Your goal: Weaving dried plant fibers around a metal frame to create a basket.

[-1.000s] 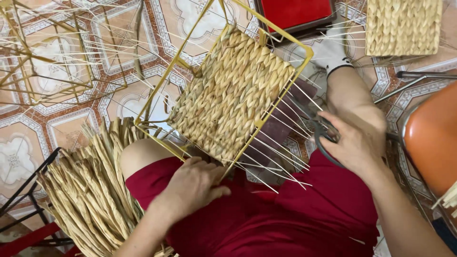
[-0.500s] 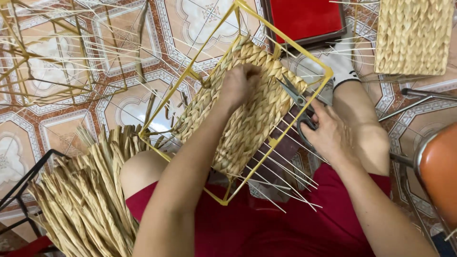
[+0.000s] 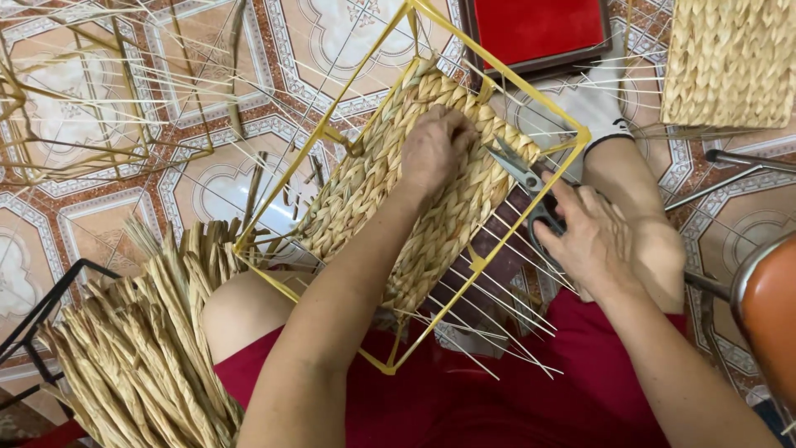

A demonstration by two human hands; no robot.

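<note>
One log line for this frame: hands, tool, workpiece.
left hand: pressing on woven panel | right hand: holding scissors, blades at panel edge | yellow frame: resting on lap | straw bundle: at left

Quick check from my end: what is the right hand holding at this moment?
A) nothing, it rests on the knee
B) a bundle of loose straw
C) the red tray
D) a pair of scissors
D: the right hand grips a pair of scissors with black handles, blades pointing toward the woven panel in the yellow wire frame, where the left hand presses on the weave.
</note>
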